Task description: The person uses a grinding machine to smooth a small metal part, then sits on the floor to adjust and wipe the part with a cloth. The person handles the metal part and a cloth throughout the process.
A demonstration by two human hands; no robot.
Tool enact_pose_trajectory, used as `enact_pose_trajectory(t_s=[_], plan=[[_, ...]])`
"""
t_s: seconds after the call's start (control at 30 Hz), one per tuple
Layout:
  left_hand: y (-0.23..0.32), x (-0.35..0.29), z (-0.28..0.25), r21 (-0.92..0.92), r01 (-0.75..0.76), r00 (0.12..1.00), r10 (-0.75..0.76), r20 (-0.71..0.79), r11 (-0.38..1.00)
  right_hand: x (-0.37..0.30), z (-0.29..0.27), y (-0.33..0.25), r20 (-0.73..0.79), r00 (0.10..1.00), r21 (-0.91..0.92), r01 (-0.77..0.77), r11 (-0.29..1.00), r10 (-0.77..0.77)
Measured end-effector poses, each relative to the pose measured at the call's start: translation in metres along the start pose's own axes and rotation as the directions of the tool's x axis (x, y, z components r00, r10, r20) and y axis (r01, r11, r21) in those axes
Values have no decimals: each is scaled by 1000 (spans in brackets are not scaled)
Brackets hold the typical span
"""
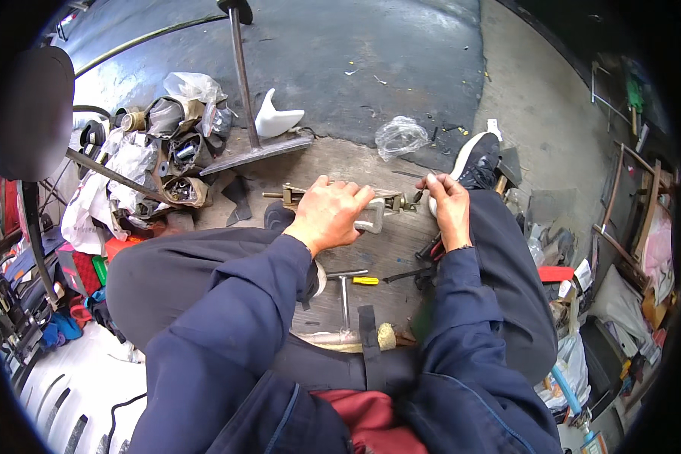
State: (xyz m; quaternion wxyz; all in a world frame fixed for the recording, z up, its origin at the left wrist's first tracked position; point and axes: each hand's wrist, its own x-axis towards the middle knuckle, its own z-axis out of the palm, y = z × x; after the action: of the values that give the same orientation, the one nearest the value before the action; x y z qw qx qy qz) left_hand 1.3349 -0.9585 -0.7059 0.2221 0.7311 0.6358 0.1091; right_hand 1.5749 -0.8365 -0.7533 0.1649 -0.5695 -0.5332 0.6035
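Observation:
My left hand (pixel 329 214) is closed over a small metal vise (pixel 397 198) on the wooden board between my legs. Its fingers curl over the top and hide much of it. A threaded rod (pixel 272 195) sticks out on the left, and a grey C-shaped metal piece (pixel 371 217) shows beside the fingers. Just off the vise's right end, my right hand (pixel 449 208) is pinched, thumb against fingers. A small dark piece (pixel 418 196) shows below its fingertips; its kind cannot be made out. A thin dark strip (pixel 407 174) lies near those fingertips.
Near my lap lie a T-shaped metal tool (pixel 345 303) and a yellow-handled screwdriver (pixel 365 281). A metal stand (pixel 253 147) rises at the far left beside bags of parts (pixel 181 155). A crumpled clear bag (pixel 401 138) lies ahead; clutter lines the right.

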Motion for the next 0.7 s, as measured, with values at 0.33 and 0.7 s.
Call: enact_pose_trajectory(t_s=[0.33, 0.7], plan=[[0, 1, -1, -30, -33, 998, 34, 54, 999, -88, -8, 33, 110, 742, 344, -653, 675, 661], [-12, -10, 2, -81, 25, 999, -24, 22, 996, -31, 32, 100, -60, 770, 398, -565, 722, 635]])
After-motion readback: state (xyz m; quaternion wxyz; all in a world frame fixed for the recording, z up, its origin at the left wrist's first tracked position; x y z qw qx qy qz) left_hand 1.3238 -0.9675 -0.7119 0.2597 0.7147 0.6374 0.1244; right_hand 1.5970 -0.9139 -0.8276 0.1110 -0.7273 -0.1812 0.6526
